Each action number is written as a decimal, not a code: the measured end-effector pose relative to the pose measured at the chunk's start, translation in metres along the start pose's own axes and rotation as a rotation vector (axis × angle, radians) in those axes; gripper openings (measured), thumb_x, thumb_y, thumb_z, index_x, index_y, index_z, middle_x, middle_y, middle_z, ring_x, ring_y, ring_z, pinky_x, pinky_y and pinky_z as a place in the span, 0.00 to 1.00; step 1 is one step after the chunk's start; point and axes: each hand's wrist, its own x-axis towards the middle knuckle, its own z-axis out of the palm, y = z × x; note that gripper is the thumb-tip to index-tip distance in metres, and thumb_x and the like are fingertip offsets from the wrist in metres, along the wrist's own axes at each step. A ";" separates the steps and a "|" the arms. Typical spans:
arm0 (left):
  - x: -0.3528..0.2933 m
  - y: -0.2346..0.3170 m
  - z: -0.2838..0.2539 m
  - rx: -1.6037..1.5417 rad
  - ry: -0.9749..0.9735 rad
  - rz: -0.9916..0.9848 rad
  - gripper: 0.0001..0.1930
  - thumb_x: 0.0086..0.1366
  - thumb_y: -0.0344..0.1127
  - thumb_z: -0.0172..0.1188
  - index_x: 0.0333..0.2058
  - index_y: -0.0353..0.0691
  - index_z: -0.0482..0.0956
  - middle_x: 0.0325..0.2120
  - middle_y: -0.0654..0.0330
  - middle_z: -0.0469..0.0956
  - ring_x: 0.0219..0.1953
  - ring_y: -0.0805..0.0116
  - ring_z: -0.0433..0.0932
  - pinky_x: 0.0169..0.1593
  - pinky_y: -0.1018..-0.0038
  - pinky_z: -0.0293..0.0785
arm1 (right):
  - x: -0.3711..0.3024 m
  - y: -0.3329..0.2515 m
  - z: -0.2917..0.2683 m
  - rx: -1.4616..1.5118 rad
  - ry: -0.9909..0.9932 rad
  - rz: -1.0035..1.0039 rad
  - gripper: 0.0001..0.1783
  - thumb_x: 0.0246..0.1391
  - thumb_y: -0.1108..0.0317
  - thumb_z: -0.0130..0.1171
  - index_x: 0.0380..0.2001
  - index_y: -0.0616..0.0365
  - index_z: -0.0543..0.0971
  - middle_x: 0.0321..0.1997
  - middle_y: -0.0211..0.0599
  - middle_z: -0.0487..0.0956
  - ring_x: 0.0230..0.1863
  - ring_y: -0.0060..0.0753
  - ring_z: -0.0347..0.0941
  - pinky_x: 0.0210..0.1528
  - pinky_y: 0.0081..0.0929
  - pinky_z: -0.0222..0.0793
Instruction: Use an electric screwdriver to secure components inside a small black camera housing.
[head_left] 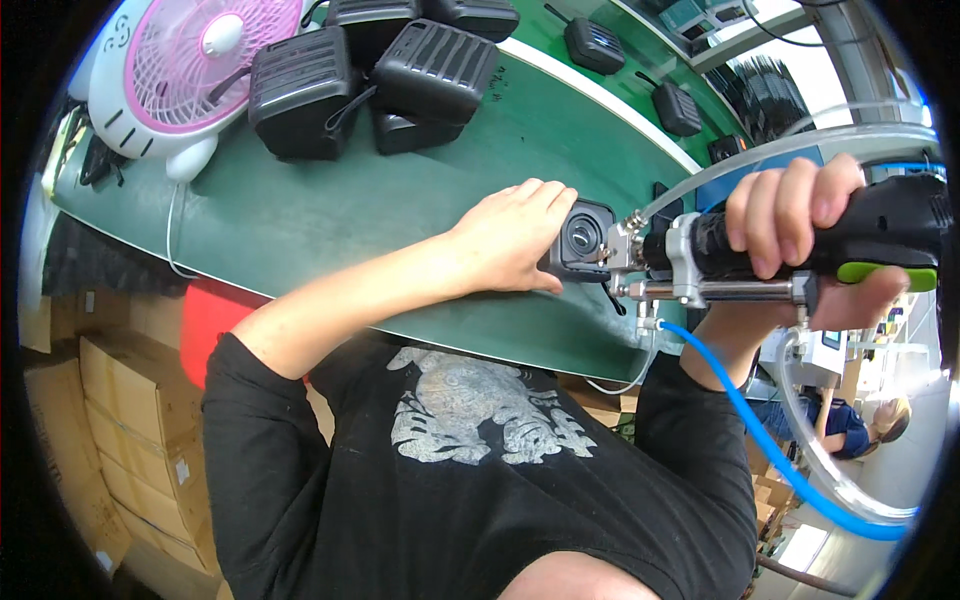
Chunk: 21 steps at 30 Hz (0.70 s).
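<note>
My left hand (515, 235) is wrapped over the left side of a small black box-shaped speaker (584, 236), steadying it on the green table top. The speaker's face with its round cone points up. In my right hand (800, 225) I grip a black power screwdriver (880, 225), fingers curled round its body near a green trigger. The metal nose (627, 255) of the screwdriver is at the speaker's right edge; whether it touches the speaker I cannot tell. A clear hose (775, 150) and a blue hose (745, 410) run from the screwdriver.
Several black speaker units (435, 70) with wrist straps are stacked at the back left, beside a pink and white fan (222, 38). More units (595, 45) sit on a green strip beyond the white rail. Cardboard boxes (145, 430) stand at lower left. Another person (845, 425) is far right.
</note>
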 end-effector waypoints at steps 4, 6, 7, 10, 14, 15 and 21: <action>0.000 0.003 0.002 0.009 0.030 -0.002 0.47 0.43 0.45 0.77 0.57 0.26 0.63 0.53 0.45 0.69 0.56 0.48 0.70 0.59 0.62 0.70 | -0.007 0.006 0.006 0.037 0.058 -0.025 0.33 0.55 0.34 0.59 0.37 0.56 0.67 0.24 0.29 0.69 0.19 0.23 0.66 0.27 0.26 0.61; -0.005 0.002 0.001 0.024 0.028 -0.033 0.47 0.43 0.45 0.78 0.56 0.25 0.63 0.52 0.45 0.69 0.55 0.49 0.70 0.58 0.62 0.70 | -0.005 0.013 0.007 0.047 0.019 -0.043 0.33 0.55 0.35 0.59 0.37 0.56 0.66 0.24 0.29 0.69 0.19 0.23 0.66 0.27 0.26 0.61; -0.002 0.003 0.001 0.039 0.031 -0.017 0.47 0.43 0.45 0.78 0.56 0.25 0.63 0.52 0.45 0.69 0.55 0.49 0.70 0.58 0.62 0.70 | -0.007 0.012 0.009 0.055 0.067 -0.040 0.32 0.56 0.36 0.58 0.37 0.57 0.67 0.24 0.29 0.69 0.19 0.24 0.66 0.26 0.26 0.61; 0.005 0.007 0.001 0.032 0.042 -0.016 0.45 0.42 0.45 0.77 0.54 0.25 0.64 0.49 0.44 0.70 0.53 0.47 0.71 0.57 0.61 0.71 | -0.007 0.015 0.009 0.116 0.180 -0.051 0.30 0.57 0.40 0.59 0.37 0.59 0.67 0.23 0.31 0.69 0.18 0.24 0.65 0.24 0.25 0.60; 0.017 0.002 0.007 0.210 -0.071 -0.030 0.42 0.39 0.49 0.75 0.47 0.25 0.68 0.41 0.46 0.72 0.47 0.52 0.72 0.54 0.64 0.73 | -0.002 0.021 -0.011 0.162 0.150 -0.062 0.31 0.59 0.38 0.55 0.38 0.60 0.67 0.23 0.30 0.68 0.19 0.24 0.66 0.27 0.26 0.63; 0.023 0.003 0.008 0.286 -0.152 -0.069 0.44 0.38 0.51 0.76 0.48 0.25 0.68 0.42 0.46 0.72 0.47 0.52 0.73 0.54 0.64 0.72 | 0.003 0.011 -0.016 0.140 0.166 -0.079 0.32 0.59 0.37 0.55 0.39 0.60 0.67 0.23 0.30 0.68 0.19 0.24 0.66 0.27 0.27 0.64; 0.064 0.018 0.015 0.396 -0.326 0.093 0.50 0.36 0.54 0.77 0.52 0.26 0.66 0.44 0.47 0.73 0.49 0.53 0.73 0.56 0.65 0.70 | 0.023 -0.051 -0.064 -0.070 0.196 -0.116 0.33 0.65 0.37 0.46 0.46 0.62 0.68 0.24 0.30 0.69 0.18 0.22 0.65 0.26 0.22 0.64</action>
